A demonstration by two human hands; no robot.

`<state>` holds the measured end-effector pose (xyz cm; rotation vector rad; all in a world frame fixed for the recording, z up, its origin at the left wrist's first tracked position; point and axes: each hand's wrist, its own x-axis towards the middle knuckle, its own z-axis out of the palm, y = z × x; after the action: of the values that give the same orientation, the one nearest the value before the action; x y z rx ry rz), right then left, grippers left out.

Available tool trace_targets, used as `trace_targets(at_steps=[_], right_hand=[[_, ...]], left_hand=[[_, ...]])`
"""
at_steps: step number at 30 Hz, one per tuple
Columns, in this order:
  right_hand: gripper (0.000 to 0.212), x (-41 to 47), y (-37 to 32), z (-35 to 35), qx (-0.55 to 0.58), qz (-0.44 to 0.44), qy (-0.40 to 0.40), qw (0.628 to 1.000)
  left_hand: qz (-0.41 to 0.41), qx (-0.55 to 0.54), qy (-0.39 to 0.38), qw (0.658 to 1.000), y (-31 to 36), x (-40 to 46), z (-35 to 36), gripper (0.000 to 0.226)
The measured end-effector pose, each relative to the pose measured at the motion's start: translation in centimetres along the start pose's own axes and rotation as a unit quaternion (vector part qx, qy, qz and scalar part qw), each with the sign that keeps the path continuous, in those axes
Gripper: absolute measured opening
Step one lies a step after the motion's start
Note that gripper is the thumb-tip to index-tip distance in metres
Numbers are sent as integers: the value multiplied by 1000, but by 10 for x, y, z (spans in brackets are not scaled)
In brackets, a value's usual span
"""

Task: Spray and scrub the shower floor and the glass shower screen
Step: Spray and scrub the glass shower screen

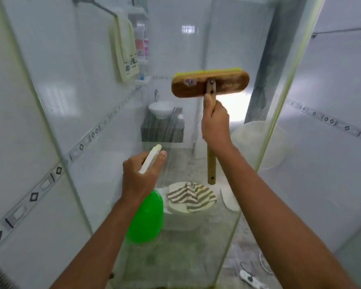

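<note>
My left hand (141,175) grips the white trigger head of a green spray bottle (147,219), with the nozzle aimed at the glass shower screen (117,205) straight ahead. My right hand (215,126) grips the wooden handle of a scrub brush (209,84). The brush's wooden head is held up against the glass at chest height, with its yellow-green bristles toward the screen. The glass looks misty and streaked lower down. The shower floor is hidden below the frame.
Through the glass I see a toilet with a striped cloth (191,197) on its lid, a white basin (162,108) on a grey cabinet and a pale bucket (256,140). A towel (125,51) hangs on the left tiled wall. Glass edges run close on both sides.
</note>
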<state>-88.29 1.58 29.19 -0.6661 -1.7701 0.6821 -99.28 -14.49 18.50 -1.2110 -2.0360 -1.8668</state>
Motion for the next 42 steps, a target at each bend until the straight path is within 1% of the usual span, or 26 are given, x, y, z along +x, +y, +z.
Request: trace_targets(at_steps=[2,4,6,9,11,13,15,17,21,23,26,27,29,31,33,35,37,38,40,42], right_hand=[[42,36,-16,-26,8,5,53,999],[44,41,-9,-43,15,19,68,997],[41,11,21,-43,-1,33,41,999],[34,-74,99,-26,-38,80,-25,996],[38,-117,143,-22,-67,130,-50,988],[43,-128,163,-27,-85,148,-47,984],[42,-106,150,-42,-81,139,-29,987],[44,-65,117,-63,-62,122,-4,991],[53,22,44,-103,-19,128,25,991],[54,51,14,-113,-2,116,40,992],[52,71,-14,-109,-4,75,41,996],[51,73,-18,-105,-13,66,36,997],[51,71,-20,-95,-35,49,32,998],[50,54,-9,-83,-52,44,26,997],[46,16,20,-65,-39,63,-16,997],[41,-43,57,-41,-24,93,-69,993],[39,-93,89,-24,-51,116,-96,987],[39,-104,97,-19,-65,123,-98,985],[41,-93,90,-18,-65,119,-89,987],[43,-57,55,-25,-60,90,-78,991]], left_hand=[[15,-15,-4,1000,11,6,9,71],[14,-34,-11,999,24,12,21,67],[1,-59,-15,998,36,17,31,57],[-17,-86,-14,996,46,22,40,42],[-17,-86,-25,996,51,24,47,40],[-12,-75,-49,996,55,21,55,38],[3,-62,-66,996,59,17,63,41],[11,-56,-78,995,63,14,69,46],[-30,-59,-72,995,70,10,79,58],[-26,-58,-63,996,73,7,79,58],[2,-56,-51,997,79,6,76,46],[8,-60,-44,997,80,8,75,45],[12,-64,-21,998,80,12,73,50],[16,-65,2,998,78,17,67,53],[28,-66,25,997,76,24,59,54],[35,-63,40,997,76,31,50,54],[43,-51,44,997,75,36,42,59],[47,-43,45,997,74,38,38,64],[47,-27,48,997,71,43,31,69],[41,-21,47,998,71,46,24,69]])
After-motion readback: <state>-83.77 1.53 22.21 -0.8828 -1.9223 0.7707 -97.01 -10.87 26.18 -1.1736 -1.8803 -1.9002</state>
